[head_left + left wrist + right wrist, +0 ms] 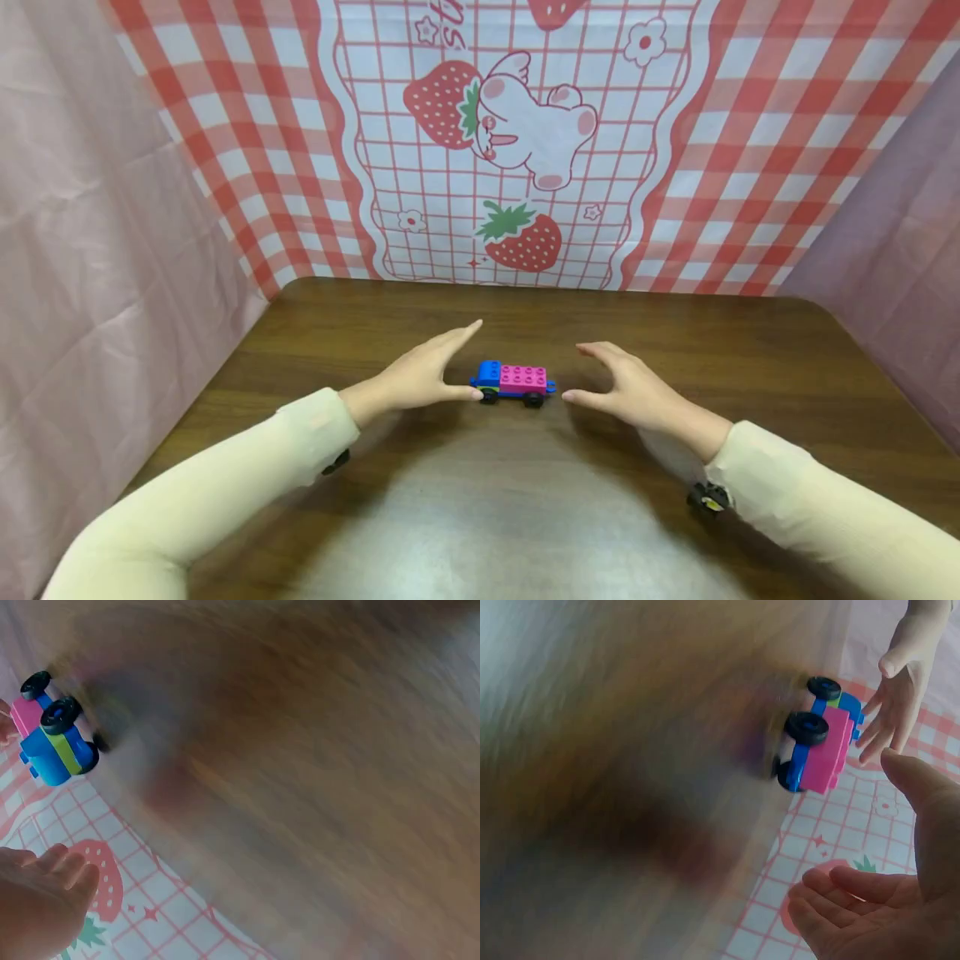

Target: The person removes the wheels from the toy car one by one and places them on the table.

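Observation:
A toy car (517, 382) of building blocks stands on its black wheels on the table, with a pink studded brick (826, 752) behind a blue front block (46, 756) that has a lime green stripe. Small blue hooks stick out at both ends. My left hand (420, 367) is at the blue end, thumb and fingers spread wide, the thumb tip right by the front wheel. Off the pink end, my right hand (637, 387) holds nothing; its thumb and fingers are parted, with a small gap to the hook.
The brown wooden table (465, 500) runs up to a red and white checked cloth (750, 167) with strawberries and a cartoon rabbit. Pale pink curtains (112, 250) hang at both sides. A black wrist device (707, 498) sits under the right sleeve.

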A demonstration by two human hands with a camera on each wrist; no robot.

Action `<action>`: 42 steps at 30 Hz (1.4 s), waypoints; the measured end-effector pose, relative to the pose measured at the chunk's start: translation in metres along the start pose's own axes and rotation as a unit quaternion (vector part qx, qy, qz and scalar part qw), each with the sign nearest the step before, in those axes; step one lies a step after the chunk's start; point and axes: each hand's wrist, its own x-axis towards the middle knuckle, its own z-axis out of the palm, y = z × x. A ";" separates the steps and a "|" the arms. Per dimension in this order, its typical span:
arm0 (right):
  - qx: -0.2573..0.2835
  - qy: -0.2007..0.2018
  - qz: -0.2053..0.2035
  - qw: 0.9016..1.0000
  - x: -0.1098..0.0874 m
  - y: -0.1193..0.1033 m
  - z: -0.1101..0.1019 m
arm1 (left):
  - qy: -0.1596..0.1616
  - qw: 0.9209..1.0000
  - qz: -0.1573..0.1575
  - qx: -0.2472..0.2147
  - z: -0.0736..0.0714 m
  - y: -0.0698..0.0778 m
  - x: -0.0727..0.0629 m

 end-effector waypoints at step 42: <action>0.188 -0.025 0.151 0.970 0.029 -0.016 0.040 | -0.010 0.978 -0.116 -0.174 0.037 0.021 0.047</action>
